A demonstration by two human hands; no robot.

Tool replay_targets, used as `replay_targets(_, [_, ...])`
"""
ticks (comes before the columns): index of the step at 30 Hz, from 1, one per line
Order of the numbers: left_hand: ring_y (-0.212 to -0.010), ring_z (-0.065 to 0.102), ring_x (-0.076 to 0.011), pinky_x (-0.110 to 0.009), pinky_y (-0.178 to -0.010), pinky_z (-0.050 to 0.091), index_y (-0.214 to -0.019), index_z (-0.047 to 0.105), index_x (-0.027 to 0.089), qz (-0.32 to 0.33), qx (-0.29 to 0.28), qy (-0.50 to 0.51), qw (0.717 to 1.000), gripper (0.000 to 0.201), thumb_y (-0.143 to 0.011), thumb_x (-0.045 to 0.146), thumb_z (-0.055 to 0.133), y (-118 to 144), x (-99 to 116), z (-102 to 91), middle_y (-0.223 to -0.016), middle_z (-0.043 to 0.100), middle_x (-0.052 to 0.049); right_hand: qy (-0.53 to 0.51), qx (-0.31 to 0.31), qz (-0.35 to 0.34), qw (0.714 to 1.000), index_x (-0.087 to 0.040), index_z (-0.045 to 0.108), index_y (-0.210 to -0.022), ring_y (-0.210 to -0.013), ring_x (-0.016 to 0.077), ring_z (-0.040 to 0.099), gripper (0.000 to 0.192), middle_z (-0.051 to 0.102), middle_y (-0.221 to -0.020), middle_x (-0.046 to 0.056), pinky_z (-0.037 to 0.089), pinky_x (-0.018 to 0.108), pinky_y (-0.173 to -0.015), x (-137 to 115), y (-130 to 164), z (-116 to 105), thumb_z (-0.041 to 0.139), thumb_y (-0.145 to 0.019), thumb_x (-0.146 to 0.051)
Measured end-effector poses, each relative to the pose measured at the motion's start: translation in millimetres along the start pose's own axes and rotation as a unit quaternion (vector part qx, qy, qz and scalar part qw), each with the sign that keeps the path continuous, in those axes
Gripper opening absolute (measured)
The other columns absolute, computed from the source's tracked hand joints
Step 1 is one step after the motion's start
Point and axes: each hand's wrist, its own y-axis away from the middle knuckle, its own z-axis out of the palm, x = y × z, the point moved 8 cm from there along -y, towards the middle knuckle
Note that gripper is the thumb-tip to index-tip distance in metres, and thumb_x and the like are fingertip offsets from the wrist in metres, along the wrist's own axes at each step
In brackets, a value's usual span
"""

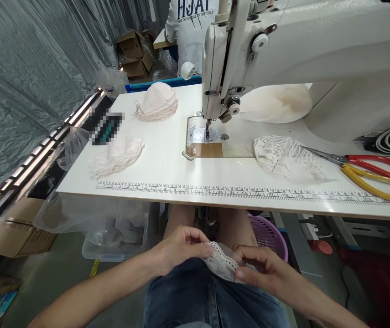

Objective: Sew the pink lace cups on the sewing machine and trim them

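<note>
Both hands are low over my lap, below the table's front edge, and hold one small white lace piece (220, 262). My left hand (177, 248) pinches its left edge between thumb and fingers. My right hand (258, 266) grips its right side. On the white sewing table (167, 177) stands a white sewing machine (283, 50), its needle and presser foot (208, 130) over the metal plate. A pile of lace pieces (117, 155) lies at the left, another lace pile (287, 157) at the right, and a stack of pinkish cups (157, 107) lies behind.
Red and yellow-handled scissors (376, 175) lie at the table's right. A ruler strip (249, 193) runs along the front edge. A purple basket (268, 234) and a clear bin (112, 246) stand under the table. A person in a white shirt (188, 27) stands behind; cardboard boxes (135, 54) are beyond.
</note>
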Motion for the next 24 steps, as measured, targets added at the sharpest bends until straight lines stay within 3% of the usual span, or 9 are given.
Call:
replay_targets(13, [-0.069,0.052,-0.0124,-0.026,-0.067,0.040,-0.072,0.067,0.010,0.045,-0.027,-0.061,0.997,0.026,-0.065,0.034,0.075,-2.5,10.0,4.0,-0.074,0.060,-0.003,0.029,0.010,0.014,0.999,-0.020,0.056,-0.072,-0.069,0.0141,0.041,0.023,0.047,-0.071,-0.002,0.030,0.026,-0.065,8.1,5.4,-3.2,0.059,-0.082,-0.041])
replay_targets(24, [-0.065,0.051,-0.0111,-0.025,-0.064,0.040,-0.071,0.066,0.009,0.042,-0.030,-0.062,0.997,0.029,-0.065,0.037,0.074,0.1,8.1,3.9,-0.070,0.058,-0.002,0.010,0.022,0.021,0.999,-0.020,0.055,-0.070,-0.065,0.0124,0.038,0.024,0.044,-0.067,-0.004,0.029,0.024,-0.061,-0.2,-0.1,0.3,0.059,-0.082,-0.042])
